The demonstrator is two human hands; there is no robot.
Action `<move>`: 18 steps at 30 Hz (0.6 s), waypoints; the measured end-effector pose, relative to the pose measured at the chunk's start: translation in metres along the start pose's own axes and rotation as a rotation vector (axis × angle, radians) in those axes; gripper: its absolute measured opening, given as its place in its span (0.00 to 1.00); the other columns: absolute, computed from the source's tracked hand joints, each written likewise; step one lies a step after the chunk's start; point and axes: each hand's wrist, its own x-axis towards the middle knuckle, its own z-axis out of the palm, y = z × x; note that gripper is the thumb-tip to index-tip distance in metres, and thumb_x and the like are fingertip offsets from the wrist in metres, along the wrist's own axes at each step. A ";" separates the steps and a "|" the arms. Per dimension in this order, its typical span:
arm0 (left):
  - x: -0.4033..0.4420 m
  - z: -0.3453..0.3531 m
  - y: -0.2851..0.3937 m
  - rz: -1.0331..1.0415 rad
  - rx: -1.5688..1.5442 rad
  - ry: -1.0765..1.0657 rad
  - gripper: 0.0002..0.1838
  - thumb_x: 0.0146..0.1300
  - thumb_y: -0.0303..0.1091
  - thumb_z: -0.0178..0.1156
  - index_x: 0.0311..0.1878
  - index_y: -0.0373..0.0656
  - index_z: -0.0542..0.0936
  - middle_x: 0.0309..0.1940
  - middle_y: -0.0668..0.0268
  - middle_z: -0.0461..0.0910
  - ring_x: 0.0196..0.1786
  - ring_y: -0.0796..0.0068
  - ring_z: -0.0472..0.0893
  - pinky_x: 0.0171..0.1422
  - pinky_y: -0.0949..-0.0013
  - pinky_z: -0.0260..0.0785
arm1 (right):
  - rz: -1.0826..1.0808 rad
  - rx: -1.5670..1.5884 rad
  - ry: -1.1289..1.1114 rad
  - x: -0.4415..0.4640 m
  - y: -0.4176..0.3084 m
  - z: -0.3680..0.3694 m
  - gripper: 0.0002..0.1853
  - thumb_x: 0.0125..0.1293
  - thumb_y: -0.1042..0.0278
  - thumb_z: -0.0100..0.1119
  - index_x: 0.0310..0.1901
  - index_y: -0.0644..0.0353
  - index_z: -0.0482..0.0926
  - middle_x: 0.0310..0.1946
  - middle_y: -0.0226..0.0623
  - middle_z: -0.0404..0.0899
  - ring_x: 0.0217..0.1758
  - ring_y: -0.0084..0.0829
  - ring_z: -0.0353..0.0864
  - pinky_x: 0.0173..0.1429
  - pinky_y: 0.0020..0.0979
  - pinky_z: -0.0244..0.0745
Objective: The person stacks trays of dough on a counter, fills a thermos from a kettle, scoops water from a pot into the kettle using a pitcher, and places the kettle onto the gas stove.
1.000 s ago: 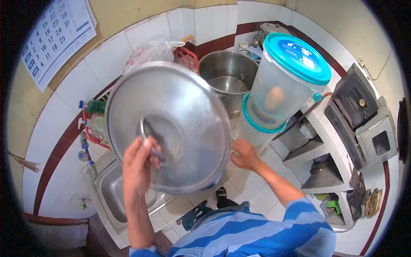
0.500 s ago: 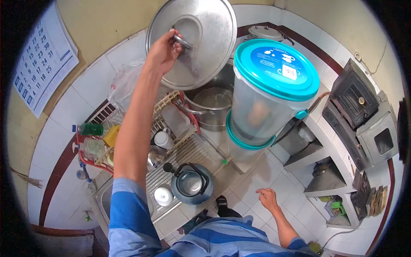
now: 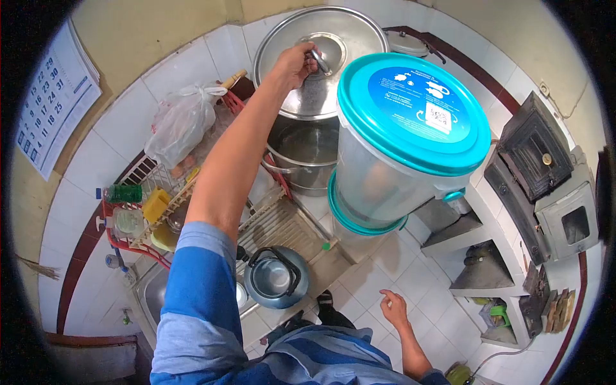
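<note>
My left hand [image 3: 299, 65] is closed round the handle of a large round metal lid [image 3: 282, 45]. The lid is tilted over the back of a big metal pot [image 3: 301, 172], whose inside shows below the lid's lower edge. Right of the pot stand stacked clear plastic containers [image 3: 372, 186] with a turquoise lid [image 3: 359, 102]. Low over the tiled floor, my right hand [image 3: 394, 308] hangs with nothing in it, its fingers partly spread.
A grey-blue kettle [image 3: 296, 292] stands on the sink's drainboard [image 3: 301, 234]. To the left are a dish rack [image 3: 141, 173], a plastic bag [image 3: 179, 128] and a green bottle [image 3: 123, 193]. Tiled shelves [image 3: 491, 224] and a dark metal oven [image 3: 536, 151] are at right.
The lid has gone from in front of me up and back over the pot, with my left hand still on its handle. My right hand has dropped lower, away from the lid's edge.
</note>
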 end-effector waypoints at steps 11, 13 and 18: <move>0.026 -0.037 -0.095 -0.117 0.137 -0.064 0.12 0.70 0.34 0.56 0.31 0.39 0.80 0.21 0.67 0.73 0.20 0.76 0.72 0.27 0.73 0.71 | 0.114 0.126 -0.068 -0.010 0.009 0.029 0.19 0.55 0.74 0.61 0.50 0.56 0.83 0.30 0.36 0.84 0.34 0.37 0.83 0.44 0.36 0.79; 0.027 -0.040 -0.105 -0.145 0.086 -0.087 0.11 0.69 0.34 0.57 0.30 0.41 0.79 0.22 0.68 0.74 0.20 0.77 0.73 0.26 0.73 0.71 | 0.142 0.129 -0.114 -0.009 0.009 0.033 0.19 0.54 0.74 0.61 0.50 0.57 0.83 0.29 0.37 0.84 0.33 0.37 0.84 0.42 0.36 0.80; 0.026 -0.047 -0.124 -0.262 0.306 0.149 0.10 0.67 0.34 0.57 0.29 0.44 0.79 0.21 0.68 0.75 0.18 0.76 0.72 0.21 0.72 0.69 | 0.189 0.097 -0.134 -0.009 0.019 0.039 0.18 0.55 0.75 0.61 0.49 0.57 0.83 0.28 0.37 0.84 0.30 0.34 0.84 0.39 0.33 0.80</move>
